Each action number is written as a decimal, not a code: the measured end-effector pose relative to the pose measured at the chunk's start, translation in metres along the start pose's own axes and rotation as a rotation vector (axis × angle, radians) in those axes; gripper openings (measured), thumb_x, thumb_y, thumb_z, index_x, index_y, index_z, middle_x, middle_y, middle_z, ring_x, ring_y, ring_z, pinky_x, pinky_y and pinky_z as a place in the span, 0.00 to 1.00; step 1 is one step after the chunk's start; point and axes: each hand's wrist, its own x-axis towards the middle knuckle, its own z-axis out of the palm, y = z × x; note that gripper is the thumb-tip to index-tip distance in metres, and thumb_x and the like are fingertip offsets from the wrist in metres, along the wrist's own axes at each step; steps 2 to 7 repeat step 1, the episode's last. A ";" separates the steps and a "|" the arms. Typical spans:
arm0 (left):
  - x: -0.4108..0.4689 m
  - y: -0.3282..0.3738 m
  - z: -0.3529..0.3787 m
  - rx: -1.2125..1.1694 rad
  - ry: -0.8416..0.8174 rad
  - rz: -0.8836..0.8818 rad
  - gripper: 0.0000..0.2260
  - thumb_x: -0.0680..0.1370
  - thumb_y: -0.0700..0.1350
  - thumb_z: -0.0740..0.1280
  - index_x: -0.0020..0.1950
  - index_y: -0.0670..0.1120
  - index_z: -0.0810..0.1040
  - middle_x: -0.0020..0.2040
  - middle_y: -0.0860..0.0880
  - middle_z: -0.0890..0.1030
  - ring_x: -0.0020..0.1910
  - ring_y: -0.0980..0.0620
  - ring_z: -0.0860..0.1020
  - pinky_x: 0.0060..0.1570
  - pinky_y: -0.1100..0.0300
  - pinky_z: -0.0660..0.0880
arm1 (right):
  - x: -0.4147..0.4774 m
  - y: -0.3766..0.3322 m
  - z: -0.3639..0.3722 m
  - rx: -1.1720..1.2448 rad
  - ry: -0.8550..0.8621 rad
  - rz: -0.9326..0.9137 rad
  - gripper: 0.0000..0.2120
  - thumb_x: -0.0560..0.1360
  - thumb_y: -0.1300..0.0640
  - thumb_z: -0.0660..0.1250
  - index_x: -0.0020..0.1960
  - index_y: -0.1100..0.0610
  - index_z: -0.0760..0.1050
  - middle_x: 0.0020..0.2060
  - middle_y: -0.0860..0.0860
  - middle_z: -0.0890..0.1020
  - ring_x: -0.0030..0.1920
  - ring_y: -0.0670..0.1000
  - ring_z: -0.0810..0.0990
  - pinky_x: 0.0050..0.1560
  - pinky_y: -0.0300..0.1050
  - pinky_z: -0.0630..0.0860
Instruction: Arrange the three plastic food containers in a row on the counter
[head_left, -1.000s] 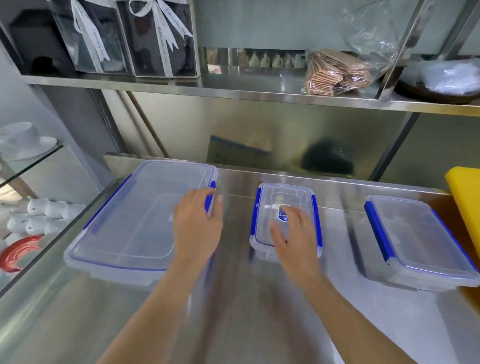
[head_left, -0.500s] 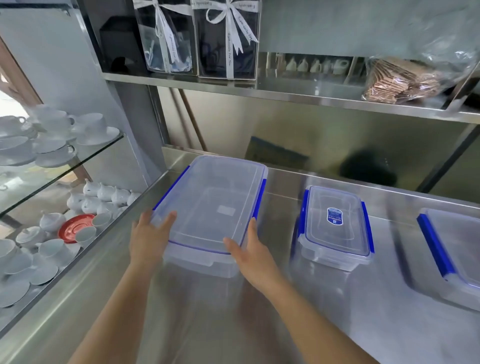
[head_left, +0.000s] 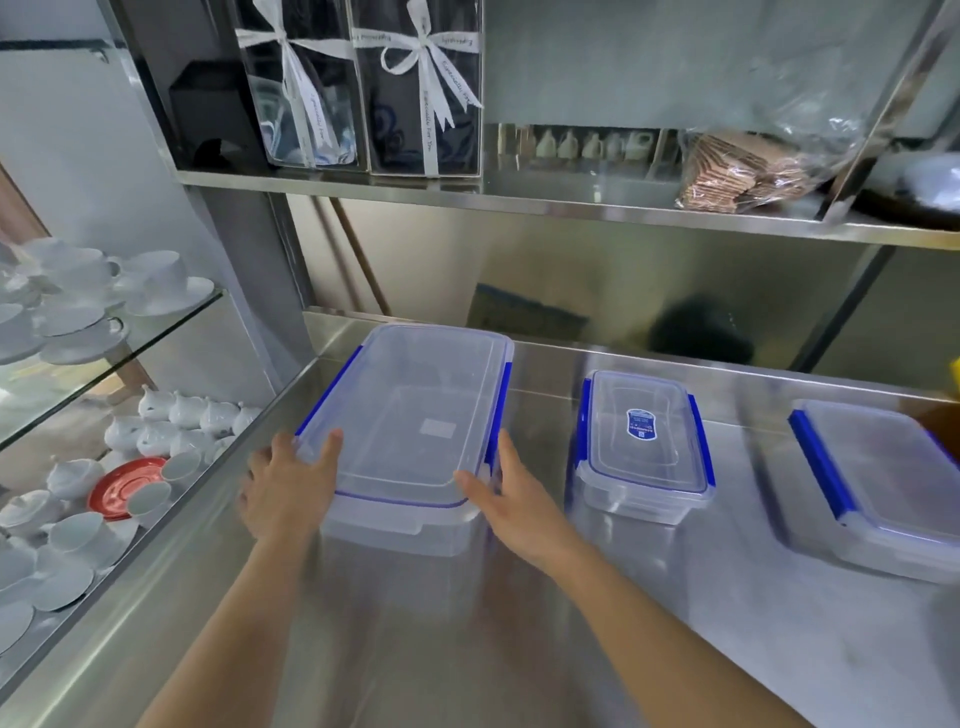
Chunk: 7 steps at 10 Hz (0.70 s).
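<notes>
Three clear, colourless plastic boxes with royal-blue side clips sit on a brushed silver steel table (head_left: 675, 649). The large box (head_left: 415, 431), between the left grip (head_left: 291, 493) and right grip (head_left: 514, 509), shows a thin blue line round its lid and a pale grey square at the centre. Right of the right grip, the small box (head_left: 644, 447) carries a blue-and-white label (head_left: 640, 424); further right, the third box (head_left: 883, 483) looks frosted. Left of the left grip, white cups (head_left: 78, 535) surround a red saucer (head_left: 119, 491). Above, dark gift packs (head_left: 415, 104) wear white ribbons with black script, beside brown woven mats (head_left: 737, 171).
</notes>
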 end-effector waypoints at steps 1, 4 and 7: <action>-0.006 0.029 -0.014 -0.001 0.056 0.151 0.29 0.77 0.60 0.58 0.72 0.43 0.66 0.69 0.38 0.70 0.68 0.36 0.67 0.67 0.41 0.64 | -0.011 -0.015 -0.042 -0.108 0.211 -0.024 0.32 0.73 0.40 0.62 0.72 0.47 0.55 0.72 0.47 0.63 0.68 0.49 0.68 0.60 0.44 0.67; -0.006 0.029 -0.014 -0.001 0.056 0.151 0.29 0.77 0.60 0.58 0.72 0.43 0.66 0.69 0.38 0.70 0.68 0.36 0.67 0.67 0.41 0.64 | -0.011 -0.015 -0.042 -0.108 0.211 -0.024 0.32 0.73 0.40 0.62 0.72 0.47 0.55 0.72 0.47 0.63 0.68 0.49 0.68 0.60 0.44 0.67; -0.006 0.029 -0.014 -0.001 0.056 0.151 0.29 0.77 0.60 0.58 0.72 0.43 0.66 0.69 0.38 0.70 0.68 0.36 0.67 0.67 0.41 0.64 | -0.011 -0.015 -0.042 -0.108 0.211 -0.024 0.32 0.73 0.40 0.62 0.72 0.47 0.55 0.72 0.47 0.63 0.68 0.49 0.68 0.60 0.44 0.67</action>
